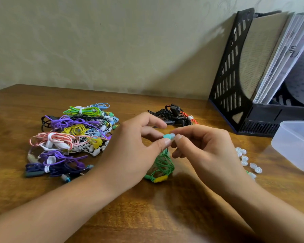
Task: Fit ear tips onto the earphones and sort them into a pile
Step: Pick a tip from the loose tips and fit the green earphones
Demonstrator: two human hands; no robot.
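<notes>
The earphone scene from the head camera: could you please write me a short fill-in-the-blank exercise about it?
1. The left hand and right hand hold a teal earbud whose bundled cable is ____ in colour.
2. The big colourful pile of earphones lies on the person's ____ side.
3. The loose white ear tips lie on the table beside a clear plastic ____.
4. The rack holding papers is ____ in colour.

Missing words: green; left; container; black

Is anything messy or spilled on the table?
Nothing looks broken. A few loose white ear tips lie scattered on the table beside the clear plastic box, not in it. The colourful earphone pile on the left is tangled, but that is how it is heaped.
</notes>
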